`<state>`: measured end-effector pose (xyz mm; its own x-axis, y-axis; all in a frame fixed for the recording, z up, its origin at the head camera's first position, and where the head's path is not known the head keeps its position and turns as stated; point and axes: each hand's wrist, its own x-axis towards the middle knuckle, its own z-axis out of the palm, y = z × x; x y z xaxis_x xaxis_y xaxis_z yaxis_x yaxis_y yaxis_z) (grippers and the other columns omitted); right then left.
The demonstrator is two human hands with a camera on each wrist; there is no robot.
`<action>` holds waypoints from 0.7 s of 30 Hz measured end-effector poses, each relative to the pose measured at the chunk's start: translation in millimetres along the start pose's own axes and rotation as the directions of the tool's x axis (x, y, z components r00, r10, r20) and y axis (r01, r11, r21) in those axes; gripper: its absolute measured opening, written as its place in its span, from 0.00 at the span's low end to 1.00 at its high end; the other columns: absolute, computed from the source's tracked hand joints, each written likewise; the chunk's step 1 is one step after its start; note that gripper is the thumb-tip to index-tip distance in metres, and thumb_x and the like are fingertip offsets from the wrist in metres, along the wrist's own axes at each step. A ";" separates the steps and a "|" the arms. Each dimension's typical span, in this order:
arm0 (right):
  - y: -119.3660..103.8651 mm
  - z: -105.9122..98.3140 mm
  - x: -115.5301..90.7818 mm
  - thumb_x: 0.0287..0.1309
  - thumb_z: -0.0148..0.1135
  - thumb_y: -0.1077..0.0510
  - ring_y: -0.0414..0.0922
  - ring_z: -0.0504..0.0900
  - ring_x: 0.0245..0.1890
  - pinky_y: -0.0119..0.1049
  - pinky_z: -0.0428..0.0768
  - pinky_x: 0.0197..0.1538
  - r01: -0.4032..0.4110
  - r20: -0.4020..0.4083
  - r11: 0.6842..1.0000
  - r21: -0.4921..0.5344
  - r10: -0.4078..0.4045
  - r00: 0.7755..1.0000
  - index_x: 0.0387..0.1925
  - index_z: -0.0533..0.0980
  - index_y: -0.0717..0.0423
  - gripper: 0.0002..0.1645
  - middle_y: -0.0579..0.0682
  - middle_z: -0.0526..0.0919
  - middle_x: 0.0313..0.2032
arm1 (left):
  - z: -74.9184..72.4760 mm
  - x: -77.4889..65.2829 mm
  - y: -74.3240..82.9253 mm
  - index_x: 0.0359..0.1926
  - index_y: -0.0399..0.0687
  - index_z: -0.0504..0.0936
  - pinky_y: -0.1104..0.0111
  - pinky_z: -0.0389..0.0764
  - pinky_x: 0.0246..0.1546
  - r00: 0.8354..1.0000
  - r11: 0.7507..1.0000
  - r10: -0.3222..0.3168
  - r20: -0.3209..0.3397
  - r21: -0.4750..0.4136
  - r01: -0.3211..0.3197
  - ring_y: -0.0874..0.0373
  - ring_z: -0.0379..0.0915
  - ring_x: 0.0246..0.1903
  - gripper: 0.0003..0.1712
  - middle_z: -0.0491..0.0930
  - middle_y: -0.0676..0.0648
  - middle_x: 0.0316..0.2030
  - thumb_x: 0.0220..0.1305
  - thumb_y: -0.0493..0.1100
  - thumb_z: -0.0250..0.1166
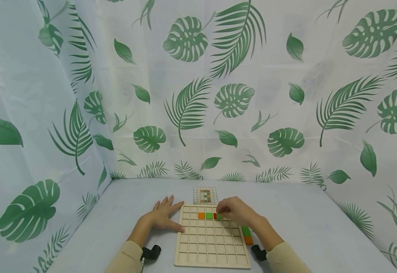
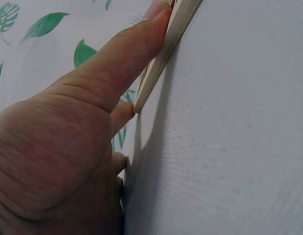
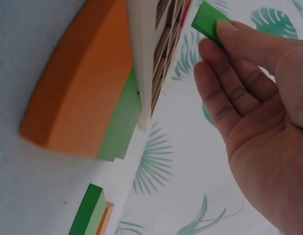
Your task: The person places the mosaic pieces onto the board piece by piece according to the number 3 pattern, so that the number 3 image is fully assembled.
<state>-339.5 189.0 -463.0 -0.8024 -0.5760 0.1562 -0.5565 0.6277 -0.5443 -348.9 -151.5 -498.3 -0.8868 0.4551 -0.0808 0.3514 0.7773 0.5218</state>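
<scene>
A square wooden grid board (image 1: 212, 248) lies on the table. Spread out at its upper left edge, my left hand (image 1: 162, 217) touches the frame with its thumb (image 2: 137, 49) and index fingertip. My right hand (image 1: 237, 210) is over the board's upper right part, pinching a green tile (image 3: 206, 22) between thumb and fingers. In one upper row sit an orange tile (image 1: 201, 215), a green tile (image 1: 209, 215) and a red tile (image 1: 215, 216), partly covered in the head view by the green one I hold.
Beyond the board lies a card (image 1: 205, 195) printed with a coloured grid pattern. Against the board's right side are loose green tiles (image 1: 246, 231) and orange tiles (image 1: 249, 240), partly hidden by my right arm. A leaf-printed curtain (image 1: 198, 113) hangs behind the table.
</scene>
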 end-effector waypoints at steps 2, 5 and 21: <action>0.4 0.7 0.7 0.62 0.71 0.67 0.34 0.83 0.37 0.32 0.85 0.42 0.004 0.012 1.000 -0.010 -0.004 1.000 0.39 0.88 0.51 0.09 0.45 0.90 0.38 | -1.1 -1.5 3.0 0.81 0.60 0.62 0.35 0.34 0.79 1.000 1.000 -0.009 0.001 0.009 0.009 0.32 0.34 0.82 0.67 0.43 0.32 0.82 0.43 0.80 0.75; 1.4 1.5 1.7 0.61 0.72 0.65 0.34 0.82 0.37 0.32 0.84 0.42 0.018 0.027 1.000 -0.016 -0.018 0.999 0.36 0.88 0.49 0.07 0.44 0.90 0.37 | -1.1 -1.7 5.0 0.81 0.60 0.61 0.37 0.35 0.80 1.000 0.999 -0.021 0.000 0.030 0.021 0.33 0.34 0.82 0.66 0.43 0.33 0.83 0.45 0.77 0.75; -0.6 5.0 1.9 0.62 0.71 0.67 0.32 0.83 0.30 0.29 0.84 0.35 0.071 0.070 0.995 0.063 -0.076 0.995 0.33 0.88 0.52 0.07 0.44 0.90 0.33 | -1.5 -1.3 6.7 0.81 0.59 0.61 0.36 0.37 0.79 1.000 0.998 -0.025 0.002 0.052 0.025 0.33 0.35 0.82 0.64 0.43 0.32 0.82 0.47 0.75 0.75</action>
<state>-339.6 185.0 -466.5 -0.7410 -0.6569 0.1392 -0.5976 0.5505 -0.5830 -345.9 -147.6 -493.4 -0.8948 0.4363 -0.0953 0.3443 0.8099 0.4749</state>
